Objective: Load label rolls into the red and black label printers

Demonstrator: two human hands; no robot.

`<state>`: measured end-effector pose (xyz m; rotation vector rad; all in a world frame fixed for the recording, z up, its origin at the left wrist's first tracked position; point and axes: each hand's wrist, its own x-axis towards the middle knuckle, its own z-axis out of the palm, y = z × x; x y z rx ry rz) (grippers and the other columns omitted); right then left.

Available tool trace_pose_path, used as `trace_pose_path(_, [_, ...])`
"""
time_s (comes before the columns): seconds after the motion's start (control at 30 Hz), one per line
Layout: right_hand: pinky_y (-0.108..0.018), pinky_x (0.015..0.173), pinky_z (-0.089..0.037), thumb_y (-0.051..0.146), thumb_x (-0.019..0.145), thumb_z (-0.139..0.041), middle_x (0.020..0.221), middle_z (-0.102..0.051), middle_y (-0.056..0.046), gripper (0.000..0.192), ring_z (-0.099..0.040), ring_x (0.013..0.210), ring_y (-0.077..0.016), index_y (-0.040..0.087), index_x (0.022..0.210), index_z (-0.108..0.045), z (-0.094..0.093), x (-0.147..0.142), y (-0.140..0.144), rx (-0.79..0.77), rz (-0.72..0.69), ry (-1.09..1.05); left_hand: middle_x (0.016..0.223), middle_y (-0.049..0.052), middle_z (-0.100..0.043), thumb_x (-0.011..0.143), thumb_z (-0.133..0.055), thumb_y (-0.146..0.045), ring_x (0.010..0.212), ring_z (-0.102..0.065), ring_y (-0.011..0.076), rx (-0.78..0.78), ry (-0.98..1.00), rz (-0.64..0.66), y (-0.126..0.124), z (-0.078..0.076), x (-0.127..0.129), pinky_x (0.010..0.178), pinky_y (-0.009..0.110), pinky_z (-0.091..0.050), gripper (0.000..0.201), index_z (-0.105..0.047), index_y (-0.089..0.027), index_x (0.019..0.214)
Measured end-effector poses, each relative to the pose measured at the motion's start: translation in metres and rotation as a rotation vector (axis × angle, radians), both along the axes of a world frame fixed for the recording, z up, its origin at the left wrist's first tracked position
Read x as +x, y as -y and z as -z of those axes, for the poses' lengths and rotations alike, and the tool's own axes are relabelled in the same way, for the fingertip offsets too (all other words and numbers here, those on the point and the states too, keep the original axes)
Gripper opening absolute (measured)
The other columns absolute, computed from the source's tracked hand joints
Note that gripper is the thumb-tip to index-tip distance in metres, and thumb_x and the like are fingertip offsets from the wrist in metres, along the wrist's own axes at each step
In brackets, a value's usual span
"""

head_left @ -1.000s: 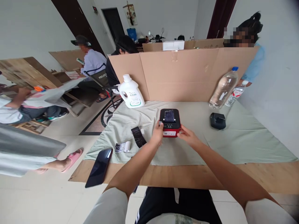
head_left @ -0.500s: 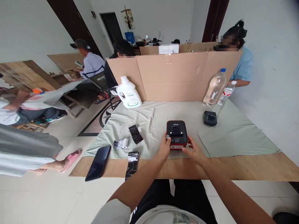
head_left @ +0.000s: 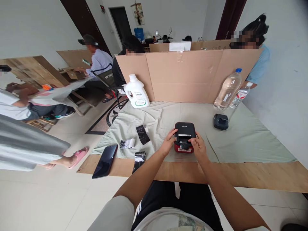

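Note:
A black and red label printer (head_left: 184, 127) sits on the cloth in front of me. From the pale slot across its top, a short black strip (head_left: 184, 145) lies toward me. My left hand (head_left: 167, 143) grips the printer's left side, thumb and forefinger at its edge. On the other side, my right hand (head_left: 199, 146) has fingers along the right edge and the thumb at the strip's right end; whether it pinches the strip is unclear. Left of the printer are a loose black piece (head_left: 142, 134), a small white roll (head_left: 131, 143) and a black roll (head_left: 140, 157).
A phone (head_left: 105, 161) lies at the table's front left. A white jug (head_left: 137, 93) stands before a cardboard screen (head_left: 183, 77). Two plastic bottles, a large one (head_left: 228, 89) and a small one (head_left: 240, 95), stand back right, behind a small black device (head_left: 220, 122). Other people sit around.
The strip lies toward me from the slot, where before it lay away from me; the printer looks turned around. My right hand has moved up onto its right side. The view shifted slightly.

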<state>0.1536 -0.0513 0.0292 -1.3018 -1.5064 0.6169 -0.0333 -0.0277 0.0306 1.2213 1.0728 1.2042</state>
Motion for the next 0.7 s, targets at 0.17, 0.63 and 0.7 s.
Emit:
trace_pose_path(0.17, [-0.048,0.109,-0.032,0.047,0.081,-0.055,0.133,-0.05,-0.013,0.031,-0.035,0.135,-0.0267,0.021,0.096,-0.06,0.018,-0.012,0.012,0.065,0.093,0.004,0.15,0.001,-0.034,0.066,-0.051,-0.012,0.141,-0.025,0.0244,-0.001,0.022,0.025,-0.007,0.001,0.0,0.116,0.038,-0.02,0.054,-0.065,-0.024,0.117])
trace_pose_path(0.63, [-0.051,0.107,-0.034,0.046,0.087,-0.047,0.143,-0.038,-0.014,0.056,-0.037,0.133,-0.0268,0.021,0.136,-0.036,0.042,-0.019,0.011,0.212,0.139,0.026,0.149,-0.002,-0.03,0.056,-0.045,-0.015,0.139,-0.023,0.0274,0.07,0.063,0.087,-0.02,0.015,0.004,0.113,0.041,-0.023,0.057,-0.061,-0.023,0.11])
trace_pose_path(0.7, [-0.052,0.107,-0.034,0.045,0.086,-0.05,0.144,-0.037,-0.014,0.062,-0.037,0.132,-0.0269,0.021,0.14,-0.032,0.046,-0.02,0.009,0.232,0.135,-0.02,0.147,-0.001,-0.03,0.055,-0.045,-0.015,0.139,-0.022,0.0266,0.076,0.042,0.092,-0.021,0.012,0.004,0.115,0.04,-0.02,0.058,-0.06,-0.023,0.11])
